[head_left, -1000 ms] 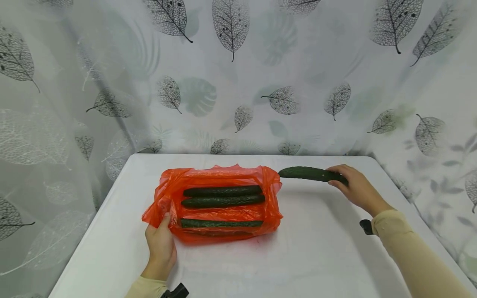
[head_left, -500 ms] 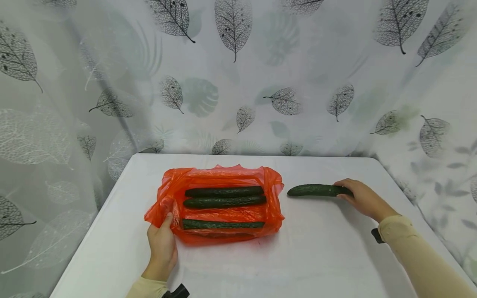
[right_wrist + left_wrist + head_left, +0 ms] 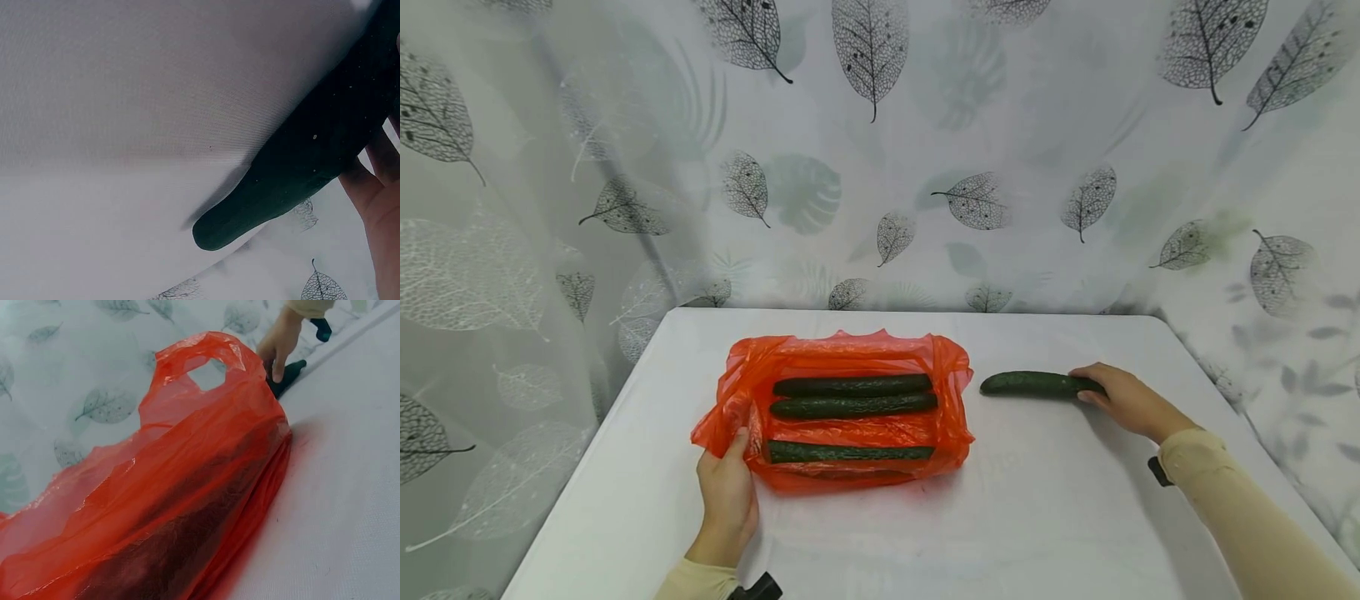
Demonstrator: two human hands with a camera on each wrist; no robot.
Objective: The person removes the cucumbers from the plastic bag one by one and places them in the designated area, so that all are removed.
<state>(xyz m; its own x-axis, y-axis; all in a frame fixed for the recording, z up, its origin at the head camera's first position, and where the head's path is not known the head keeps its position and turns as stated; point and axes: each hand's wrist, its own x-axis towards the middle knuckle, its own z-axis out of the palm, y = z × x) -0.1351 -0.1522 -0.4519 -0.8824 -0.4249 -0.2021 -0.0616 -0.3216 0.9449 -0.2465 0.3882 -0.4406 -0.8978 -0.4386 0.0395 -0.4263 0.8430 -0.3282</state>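
A long green cucumber (image 3: 1026, 384) lies on the table to the right of the red plastic bag (image 3: 953, 392). My right hand (image 3: 1126, 402) grips that cucumber by its right end; in the right wrist view the fingers (image 3: 362, 184) curl along its side. At the bag's left edge my left hand (image 3: 727, 500) pinches the thin plastic. Two dark cucumbers (image 3: 853, 407) lie side by side within the open bag, and another cucumber (image 3: 850, 452) shows near its front edge. From the left wrist, the bag (image 3: 206, 431) covers much of the view, with dark shapes showing through.
The white table (image 3: 985, 533) extends in front of and around the bag. Behind it and along both sides hangs a pale curtain (image 3: 880, 167) printed with leaves. One of the bag's handle loops (image 3: 240, 356) stands up in the left wrist view.
My right hand has brought the cucumber down and slightly right, from beside the bag's upper right corner onto the table. My left hand keeps its hold on the bag.
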